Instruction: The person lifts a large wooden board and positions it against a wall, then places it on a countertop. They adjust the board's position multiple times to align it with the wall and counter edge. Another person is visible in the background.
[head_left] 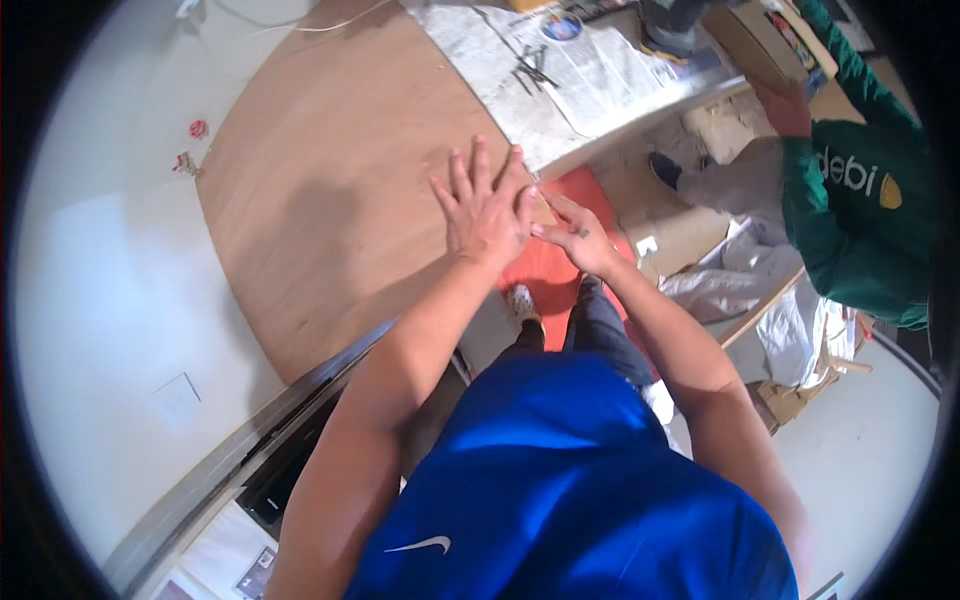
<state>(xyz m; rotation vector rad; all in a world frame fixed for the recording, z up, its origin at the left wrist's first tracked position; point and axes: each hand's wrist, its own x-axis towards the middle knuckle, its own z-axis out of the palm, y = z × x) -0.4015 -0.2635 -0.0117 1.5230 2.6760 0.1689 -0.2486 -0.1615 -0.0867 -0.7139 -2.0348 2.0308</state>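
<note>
My left hand (485, 215) lies over a broad brown wooden panel (360, 130), its fingers spread wide and pointing to the far side. Nothing shows in its grasp. Beside it, at the panel's right edge, is my right hand (582, 240). Its fingers and thumb stretch to the left, apart from each other, close to the left thumb. Whether the right fingertips touch the panel edge or the left hand, I cannot tell. The panel's left side meets a white wall (110, 260).
A paper-covered table (610, 90) with dark sticks (535, 70) adjoins the panel. At right, a person in a green top (850, 220) stands near cardboard and white plastic sheeting (790, 330). Red flooring (545, 265) lies below my hands. A cable (300, 25) crosses the far left.
</note>
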